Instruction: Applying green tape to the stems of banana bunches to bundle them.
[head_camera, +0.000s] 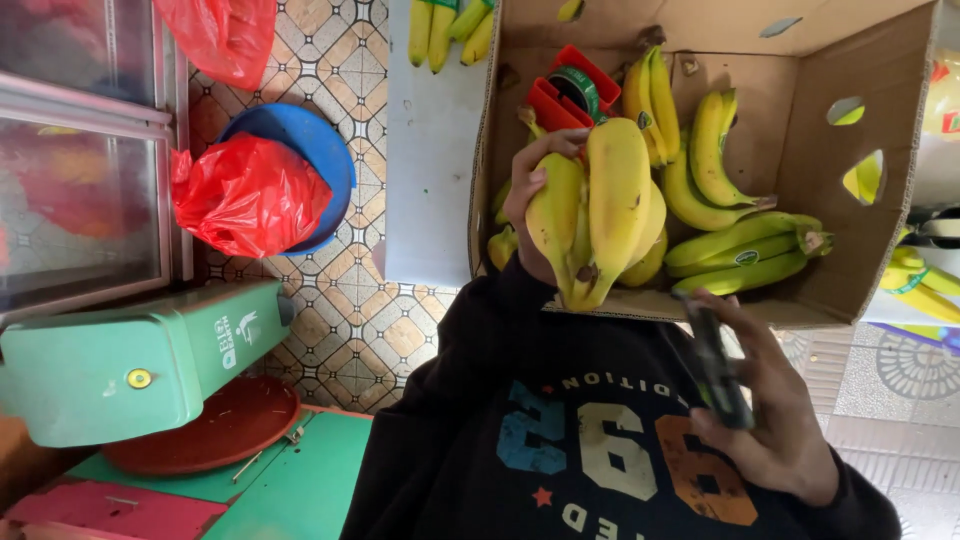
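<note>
From my remote seat, on the left a red plastic bag (245, 195) sits on a blue basin (320, 150) on the tiled floor, beyond a green scale (130, 365), so anything dropped would land hard. My left hand (535, 200) clasps a bunch of ripe bananas (600, 210) in front of the cardboard box (830, 200); I judge the heavy bunch could tear at the stem or slip. My right hand (770, 420), nearer me on the right, grips a dark knife-like tool (715, 365), which might nick fruit or fingers.
</note>
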